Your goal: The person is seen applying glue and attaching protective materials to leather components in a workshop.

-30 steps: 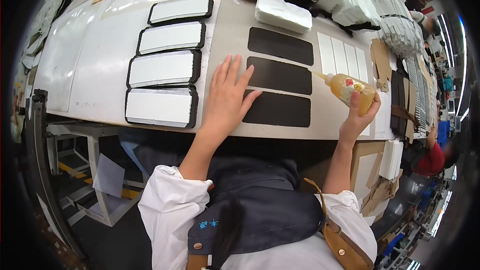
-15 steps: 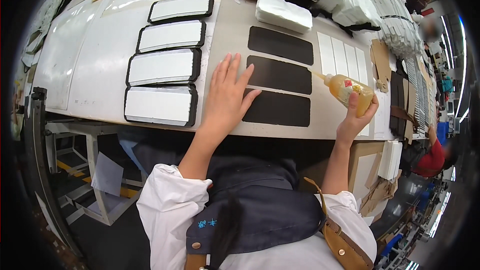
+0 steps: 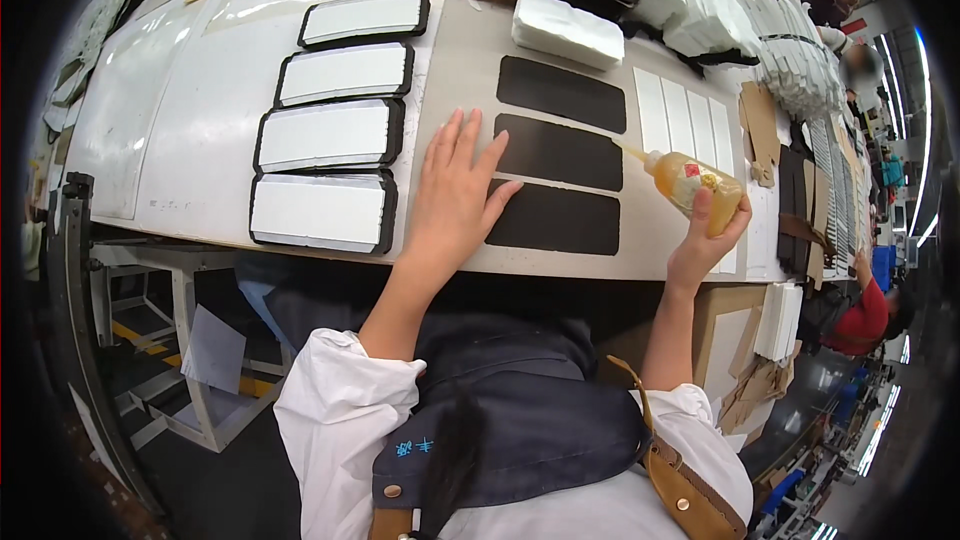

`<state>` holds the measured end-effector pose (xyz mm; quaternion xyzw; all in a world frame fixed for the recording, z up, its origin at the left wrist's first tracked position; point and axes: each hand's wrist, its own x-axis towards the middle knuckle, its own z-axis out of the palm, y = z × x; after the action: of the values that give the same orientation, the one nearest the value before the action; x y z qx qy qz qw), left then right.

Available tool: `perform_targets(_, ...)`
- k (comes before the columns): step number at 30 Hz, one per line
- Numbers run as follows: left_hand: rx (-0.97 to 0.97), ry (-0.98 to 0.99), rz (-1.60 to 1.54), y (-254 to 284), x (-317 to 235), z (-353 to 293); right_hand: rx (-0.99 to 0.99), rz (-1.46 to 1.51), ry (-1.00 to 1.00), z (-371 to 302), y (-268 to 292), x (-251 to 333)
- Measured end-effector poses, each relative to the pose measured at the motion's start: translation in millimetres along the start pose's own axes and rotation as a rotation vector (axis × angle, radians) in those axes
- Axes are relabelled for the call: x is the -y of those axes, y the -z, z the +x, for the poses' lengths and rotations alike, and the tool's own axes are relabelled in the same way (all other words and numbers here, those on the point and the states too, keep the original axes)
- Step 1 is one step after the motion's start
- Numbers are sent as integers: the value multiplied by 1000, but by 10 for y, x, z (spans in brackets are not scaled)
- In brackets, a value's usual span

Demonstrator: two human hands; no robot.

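My right hand point(image 3: 712, 240) is wrapped round a squeeze bottle point(image 3: 694, 190) of amber liquid, which is tilted with its thin nozzle at the right end of the middle black panel point(image 3: 560, 152). Two more black rectangular panels lie in line with it, a far one point(image 3: 562, 94) and a near one point(image 3: 556, 218). My left hand point(image 3: 452, 190) rests spread on the grey board, its thumb touching the near panel's left end and its index finger beside the middle one. Nothing is held in it.
Several stacks of black pieces topped with white strips point(image 3: 322, 208) stand at left. Behind the panels is a white stack point(image 3: 568, 28). White strips point(image 3: 680, 116) lie at right, with bundled white pieces point(image 3: 806, 65) beyond. A person in red point(image 3: 862, 320) is at far right.
My right hand and the bottle have shifted slightly to the left, bringing the nozzle tip a little nearer the middle panel. My left hand stays in place.
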<state>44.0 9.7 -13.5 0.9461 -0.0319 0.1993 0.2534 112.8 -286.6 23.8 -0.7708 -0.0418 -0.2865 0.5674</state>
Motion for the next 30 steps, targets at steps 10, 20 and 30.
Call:
perform_targets(10,-83,39,-81,-25,14,-11,46,-9,31,-99,-218,147)
perform_targets(20,-108,71,-111,-20,8,-14,130,24,86,-205,-507,257)
perform_targets(30,-130,118,-97,-4,1,-60,234,47,155,-299,-818,398)
